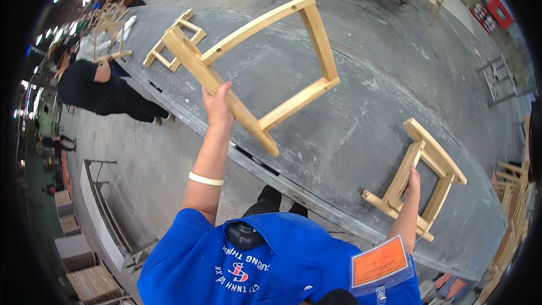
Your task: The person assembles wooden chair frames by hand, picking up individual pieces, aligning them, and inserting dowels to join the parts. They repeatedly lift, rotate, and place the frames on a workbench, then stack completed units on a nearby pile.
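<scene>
My left hand (218, 106) grips the long rail of a pale wooden frame (302, 99), its fingers wrapped round the wood. That frame is tilted up over the grey table (316, 141), with its open four-sided part pointing to the far right. On the right, my right hand (414, 179) is closed on one bar of a smaller wooden frame (437, 155), which has a rail at each end and crossbars between them. The fingertips of this hand are partly hidden behind the bar.
Another wooden frame (176, 41) lies farther left on the table. A person in black (93, 85) stands at the table's left side, near more frames. Stacked boards (93, 282) sit at the lower left, wooden parts (511, 209) at the right edge. A metal rack (499, 79) stands beyond.
</scene>
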A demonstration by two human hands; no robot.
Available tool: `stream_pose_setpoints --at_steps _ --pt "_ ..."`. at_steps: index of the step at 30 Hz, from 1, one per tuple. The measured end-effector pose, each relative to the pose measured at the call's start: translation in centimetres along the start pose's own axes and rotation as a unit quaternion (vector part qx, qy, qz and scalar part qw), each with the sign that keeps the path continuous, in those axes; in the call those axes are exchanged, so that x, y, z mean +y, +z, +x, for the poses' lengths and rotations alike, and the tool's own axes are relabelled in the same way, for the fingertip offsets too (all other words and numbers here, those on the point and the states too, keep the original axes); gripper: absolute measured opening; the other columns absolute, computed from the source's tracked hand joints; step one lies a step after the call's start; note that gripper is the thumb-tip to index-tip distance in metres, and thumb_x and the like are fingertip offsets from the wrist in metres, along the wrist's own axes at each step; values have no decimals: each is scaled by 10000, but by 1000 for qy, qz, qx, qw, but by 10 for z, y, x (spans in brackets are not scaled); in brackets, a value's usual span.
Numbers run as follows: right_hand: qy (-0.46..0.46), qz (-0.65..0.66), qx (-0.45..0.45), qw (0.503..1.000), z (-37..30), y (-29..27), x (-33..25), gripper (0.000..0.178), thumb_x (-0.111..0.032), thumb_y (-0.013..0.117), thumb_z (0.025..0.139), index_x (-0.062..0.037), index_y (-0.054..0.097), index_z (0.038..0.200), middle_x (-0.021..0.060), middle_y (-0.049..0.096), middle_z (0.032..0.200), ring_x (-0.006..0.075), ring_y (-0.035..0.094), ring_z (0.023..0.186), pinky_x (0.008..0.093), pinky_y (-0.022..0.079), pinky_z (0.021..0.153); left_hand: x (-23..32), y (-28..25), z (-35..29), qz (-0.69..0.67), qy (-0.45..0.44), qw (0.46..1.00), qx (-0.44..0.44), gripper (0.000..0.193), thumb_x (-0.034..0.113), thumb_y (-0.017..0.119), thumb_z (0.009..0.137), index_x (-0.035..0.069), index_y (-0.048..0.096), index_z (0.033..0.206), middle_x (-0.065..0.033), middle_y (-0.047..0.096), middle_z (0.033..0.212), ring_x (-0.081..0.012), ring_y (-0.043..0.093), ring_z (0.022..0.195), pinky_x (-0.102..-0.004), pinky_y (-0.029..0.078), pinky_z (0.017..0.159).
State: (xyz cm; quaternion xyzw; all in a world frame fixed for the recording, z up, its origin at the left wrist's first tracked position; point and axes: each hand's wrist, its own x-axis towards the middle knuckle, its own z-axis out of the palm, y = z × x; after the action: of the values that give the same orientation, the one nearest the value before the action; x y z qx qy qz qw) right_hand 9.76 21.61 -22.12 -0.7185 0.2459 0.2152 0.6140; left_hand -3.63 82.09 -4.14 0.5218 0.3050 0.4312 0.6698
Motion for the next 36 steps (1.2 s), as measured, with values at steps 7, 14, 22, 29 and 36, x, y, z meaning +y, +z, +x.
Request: stream_pose_setpoints --at_steps 7,14,22,29,36 --pt "-20 -18 -7 1000 19 91 -7 554 -463 507 916 13 537 1199 155 618 1088 252 613 968 376 487 838 101 -44 -1 2 -49 998 -44 397 93 639 751 -1 481 1102 -70 531 940 -166 530 866 -313 451 733" --pt "-48 -71 -63 994 8 253 -39 522 -389 553 917 40 524 1213 143 612 1109 237 601 988 351 473 856 150 -74 25 -26 -82 991 -105 385 102 645 746 9 488 1084 -54 531 927 -135 534 818 -286 461 680" --pt "-59 -94 -188 976 -25 452 -73 426 -309 657 838 12 551 1097 113 605 944 194 599 841 335 491 732 189 -111 52 7 -71 995 -70 383 88 655 750 22 487 1088 -29 521 908 -111 525 778 -272 460 670" --pt "-93 -62 -269 957 -11 621 -73 421 -320 670 823 31 560 1029 89 600 881 187 576 764 347 472 685 214 -139 70 19 -65 996 -55 413 80 674 751 16 469 1104 -33 527 907 -100 536 798 -258 467 682" --pt "-69 -252 -369 892 -27 692 -103 561 -477 677 800 -56 539 1144 70 594 963 191 564 794 343 486 634 220 -151 86 29 -79 996 -29 422 75 671 761 6 462 1121 -41 532 921 -108 547 821 -273 472 699"
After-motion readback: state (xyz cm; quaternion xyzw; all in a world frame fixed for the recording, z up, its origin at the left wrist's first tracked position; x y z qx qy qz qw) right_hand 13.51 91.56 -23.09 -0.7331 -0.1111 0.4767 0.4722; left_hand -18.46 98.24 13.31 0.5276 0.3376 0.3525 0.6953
